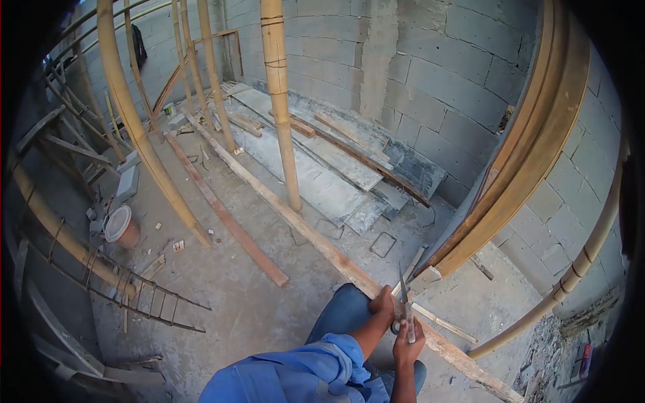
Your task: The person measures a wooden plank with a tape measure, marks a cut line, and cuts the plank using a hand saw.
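A long wooden plank (306,232) runs diagonally from the back left to the front right, passing over my bent knee. My left hand (382,302) is closed at the plank's edge; whether it grips the wood or something smaller cannot be made out. Close beside it, my right hand (408,341) is wrapped round the handle of a pointed bladed tool (404,289), whose tip points up and away from me. A small dark round thing, partly hidden, shows between the two hands.
Bamboo poles (281,101) stand ahead and left. A reddish plank (228,218) lies on the floor near a bucket (121,225) and rebar ladder (161,302). Flat boards (309,174) lie by the block wall. A wooden frame (531,174) and leaning bamboo (557,295) are right.
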Action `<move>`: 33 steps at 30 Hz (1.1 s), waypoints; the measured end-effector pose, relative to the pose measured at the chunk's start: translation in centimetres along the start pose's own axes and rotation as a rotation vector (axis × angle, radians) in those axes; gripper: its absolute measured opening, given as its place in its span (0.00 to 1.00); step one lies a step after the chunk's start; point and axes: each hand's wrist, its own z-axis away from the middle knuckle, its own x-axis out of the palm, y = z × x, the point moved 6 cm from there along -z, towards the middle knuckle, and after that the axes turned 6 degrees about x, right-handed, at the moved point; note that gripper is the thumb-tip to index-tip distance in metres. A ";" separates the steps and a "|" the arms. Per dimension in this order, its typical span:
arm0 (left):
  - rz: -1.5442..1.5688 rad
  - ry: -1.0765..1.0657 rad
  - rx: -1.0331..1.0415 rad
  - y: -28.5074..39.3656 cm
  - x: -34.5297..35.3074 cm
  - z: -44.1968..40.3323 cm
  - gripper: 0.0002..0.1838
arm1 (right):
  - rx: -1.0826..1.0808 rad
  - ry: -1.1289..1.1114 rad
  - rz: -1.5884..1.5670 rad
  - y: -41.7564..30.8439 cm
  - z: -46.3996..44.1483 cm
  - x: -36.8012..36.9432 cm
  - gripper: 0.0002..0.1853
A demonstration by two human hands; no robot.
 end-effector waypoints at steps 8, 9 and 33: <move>0.025 -0.006 -0.002 -0.6 0.3 -1.6 0.29 | -0.222 -0.011 0.377 -2.0 15.7 -12.3 0.22; 0.138 -0.048 0.006 -1.2 0.7 -1.8 0.30 | -0.188 -0.014 0.331 -2.6 15.6 -13.1 0.22; 0.001 -0.053 0.064 -0.5 0.1 -1.0 0.36 | 0.030 -0.027 0.082 0.4 10.4 -6.2 0.23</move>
